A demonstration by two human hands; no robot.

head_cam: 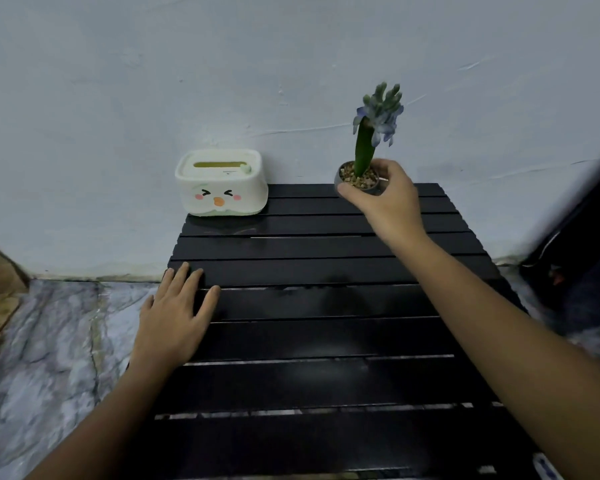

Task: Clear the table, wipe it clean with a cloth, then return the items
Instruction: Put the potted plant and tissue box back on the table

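A black slatted table (326, 334) fills the middle of the view. At its far left corner stands a white tissue box (221, 183) with a cartoon face. At the far right edge, my right hand (385, 194) grips the rim of a small grey plant pot (355, 178) filled with pebbles. A green stem with blue flowers rises from the pot. My left hand (175, 313) lies flat on the table's left edge, fingers spread, holding nothing. No cloth is in view.
A pale wall (153, 81) runs right behind the table. Marbled floor tiles (49, 341) lie to the left. A dark object (575, 244) stands on the floor at the right, close to the table.
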